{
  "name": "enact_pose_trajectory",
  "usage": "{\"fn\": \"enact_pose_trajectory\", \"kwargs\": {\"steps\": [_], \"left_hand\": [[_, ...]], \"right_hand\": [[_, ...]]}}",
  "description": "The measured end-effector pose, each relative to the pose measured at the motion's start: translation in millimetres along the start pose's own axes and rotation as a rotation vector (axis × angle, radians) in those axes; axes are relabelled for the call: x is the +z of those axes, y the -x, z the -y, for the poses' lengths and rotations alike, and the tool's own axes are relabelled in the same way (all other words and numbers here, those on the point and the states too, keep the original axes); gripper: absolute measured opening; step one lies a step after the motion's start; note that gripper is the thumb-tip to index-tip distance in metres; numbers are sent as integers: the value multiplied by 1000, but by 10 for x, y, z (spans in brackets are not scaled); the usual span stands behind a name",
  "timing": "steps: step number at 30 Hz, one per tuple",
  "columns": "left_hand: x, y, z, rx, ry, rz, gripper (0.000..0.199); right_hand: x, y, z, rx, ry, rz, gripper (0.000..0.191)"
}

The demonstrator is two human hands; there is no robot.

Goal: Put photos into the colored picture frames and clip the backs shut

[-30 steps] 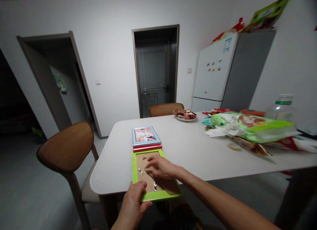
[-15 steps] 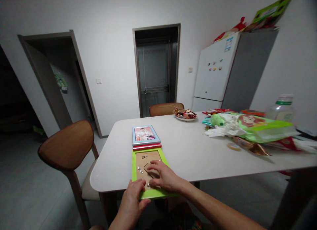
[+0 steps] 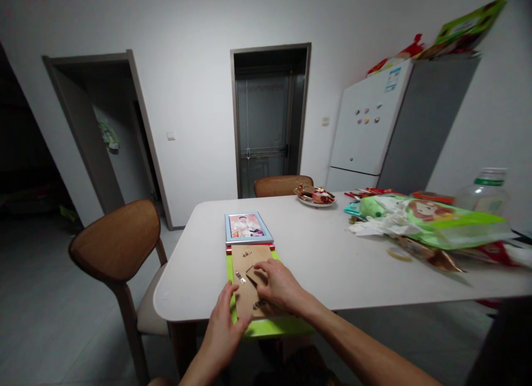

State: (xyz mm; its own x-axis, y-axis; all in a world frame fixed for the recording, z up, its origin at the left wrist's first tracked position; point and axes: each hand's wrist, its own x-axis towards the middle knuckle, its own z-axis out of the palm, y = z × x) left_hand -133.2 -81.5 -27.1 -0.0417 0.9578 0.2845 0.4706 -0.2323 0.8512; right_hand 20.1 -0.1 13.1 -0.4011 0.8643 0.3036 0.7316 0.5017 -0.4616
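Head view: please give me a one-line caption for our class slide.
Left hand at a green frame, right hand at the brown board over it, blue frame beyond.

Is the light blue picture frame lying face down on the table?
No, the light blue frame lies with its photo facing up, beyond the green frame.

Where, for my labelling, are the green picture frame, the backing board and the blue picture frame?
Green picture frame (image 3: 278, 326): head view, near rail.
Backing board (image 3: 248, 291): head view, bare patch.
Blue picture frame (image 3: 247, 227): head view, its photo.
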Motion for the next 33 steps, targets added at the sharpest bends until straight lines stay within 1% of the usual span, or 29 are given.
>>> {"fn": "enact_pose_trajectory", "kwargs": {"steps": [3, 5, 7, 8, 9, 11, 13, 15, 17, 20, 22, 24, 26, 27, 29, 31, 33], "left_hand": [[-3, -146, -33, -32, 162, -77, 41], [-48, -216, -61, -55, 266, -149, 37], [-160, -246, -70, -101, 385, -191, 36], [-241, -246, -59, -136, 442, -192, 38], [-337, -237, -37, -179, 487, -189, 40], [-548, -203, 39, -269, 511, -201, 43], [-746, -160, 135, -332, 472, -244, 42], [-894, -124, 227, -345, 391, -278, 40], [-980, -102, 301, -335, 293, -282, 39], [-1026, -91, 388, -323, 134, -279, 38], [-1025, -90, 443, -296, -22, -301, 38], [-998, -88, 484, -244, -219, -329, 38], [-926, -83, 479, -179, -364, -353, 39], [-866, -78, 449, -143, -396, -360, 39], [-691, -64, 321, -63, -374, -345, 40], [-459, -44, 114, 19, -294, -252, 42], [-208, -31, -131, 102, -243, -148, 42]], "right_hand": [[-78, -18, 147, -34, -38, -44, 40], [-122, -12, 254, -82, -93, -61, 39], [-164, 1, 296, -113, -153, -64, 37], [-183, 8, 276, -109, -168, -66, 37], [-197, 15, 223, -87, -161, -69, 37], [-201, 31, 36, 1, -77, -81, 37], [-163, 56, -206, 117, 62, -65, 39], [-90, 89, -422, 208, 154, -12, 42], [-8, 117, -562, 244, 196, 19, 44], [66, 120, -636, 258, 209, 20, 45], [62, 95, -641, 277, 188, 11, 46], [20, 71, -634, 316, 119, -6, 49], [-47, 64, -611, 395, -29, -17, 53], [-84, 69, -589, 439, -133, -14, 56], [-162, 89, -518, 507, -376, 17, 60], [-239, 108, -410, 521, -614, 39, 64], [-310, 114, -281, 510, -811, 21, 69]]}}
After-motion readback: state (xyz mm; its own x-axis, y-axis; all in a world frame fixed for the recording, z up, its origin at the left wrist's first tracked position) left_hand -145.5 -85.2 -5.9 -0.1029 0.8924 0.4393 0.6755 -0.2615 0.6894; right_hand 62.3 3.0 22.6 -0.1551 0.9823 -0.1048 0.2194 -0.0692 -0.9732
